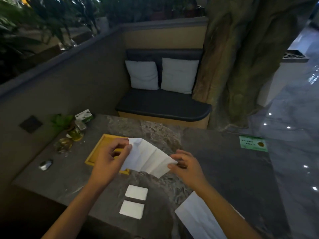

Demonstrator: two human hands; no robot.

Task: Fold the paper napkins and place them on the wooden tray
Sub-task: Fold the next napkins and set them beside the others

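Note:
I hold an unfolded white paper napkin [148,157] in the air above the stone table. My left hand [110,161] pinches its upper left corner, and my right hand [186,167] pinches its right corner. The yellow wooden tray [101,144] lies behind my left hand, partly hidden by it and by the napkin. Two small folded napkins [136,192] [132,209] lie flat on the table near me, one behind the other. A larger white sheet [198,219] lies under my right forearm at the table's near edge.
At the table's left are a small potted plant [62,120], a glass jar [76,133], a tissue box [84,115] and a shiny metal object [45,164]. A green card [252,143] lies at the right. A bench with two pillows [162,75] stands beyond.

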